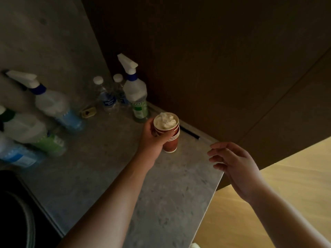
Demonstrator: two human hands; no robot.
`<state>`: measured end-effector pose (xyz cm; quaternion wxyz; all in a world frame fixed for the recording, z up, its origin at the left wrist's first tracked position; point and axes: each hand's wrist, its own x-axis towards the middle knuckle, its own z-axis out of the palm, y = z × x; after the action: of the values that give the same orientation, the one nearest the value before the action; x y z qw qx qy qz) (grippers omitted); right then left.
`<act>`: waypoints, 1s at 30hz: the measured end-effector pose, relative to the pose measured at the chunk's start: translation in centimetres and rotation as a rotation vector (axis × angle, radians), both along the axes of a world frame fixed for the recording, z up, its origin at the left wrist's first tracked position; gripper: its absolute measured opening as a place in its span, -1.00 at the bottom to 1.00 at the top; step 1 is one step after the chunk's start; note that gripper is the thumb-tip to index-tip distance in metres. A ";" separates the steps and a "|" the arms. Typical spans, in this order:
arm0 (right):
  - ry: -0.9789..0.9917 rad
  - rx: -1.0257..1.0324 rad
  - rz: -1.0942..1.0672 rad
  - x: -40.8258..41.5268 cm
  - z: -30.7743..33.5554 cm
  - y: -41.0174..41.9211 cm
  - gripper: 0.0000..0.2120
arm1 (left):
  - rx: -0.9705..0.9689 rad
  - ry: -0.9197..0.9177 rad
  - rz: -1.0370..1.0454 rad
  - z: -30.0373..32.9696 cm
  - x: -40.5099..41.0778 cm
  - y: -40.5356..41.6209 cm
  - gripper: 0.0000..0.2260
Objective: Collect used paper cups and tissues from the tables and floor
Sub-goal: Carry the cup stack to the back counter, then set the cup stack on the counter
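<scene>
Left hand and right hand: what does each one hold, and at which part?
Left hand grips the stack of red paper cups around its upper side, near the rims. Right hand holds nothing.

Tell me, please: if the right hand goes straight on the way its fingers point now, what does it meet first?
Probably the stack of paper cups that the left hand holds. The right hand points left across the counter edge; nothing shows between, though depth is unclear.

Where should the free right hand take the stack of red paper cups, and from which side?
Best low on the bare wall of the bottom cup, from the right: the left hand already wraps the upper rims of the stacked red cups, tissue fills the top cup, and the right hand hangs open on that side.
</scene>
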<state>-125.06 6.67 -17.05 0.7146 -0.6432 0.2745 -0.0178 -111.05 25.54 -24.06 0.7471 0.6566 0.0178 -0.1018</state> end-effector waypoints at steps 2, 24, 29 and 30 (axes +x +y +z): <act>0.000 0.003 -0.014 0.4 -0.1 -0.1 -0.77 | 0.026 -0.028 0.005 -0.3 0.6 -0.4 -0.31; -0.111 -0.039 -0.006 -1.4 3.7 1.0 -0.73 | -0.011 -0.083 -0.098 6.3 -2.7 3.3 -0.38; -0.178 -0.061 -0.004 -3.6 5.4 0.9 -0.71 | -0.059 -0.114 -0.207 9.6 -5.7 2.9 -0.61; -0.187 -0.063 -0.011 -4.1 5.5 0.8 -0.71 | -0.068 -0.119 -0.233 9.9 -6.3 2.8 -0.64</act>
<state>-129.19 7.49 -11.56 0.7164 -0.6593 0.2094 -0.0906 -117.37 28.39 -14.11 0.7518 0.6334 -0.1063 -0.1491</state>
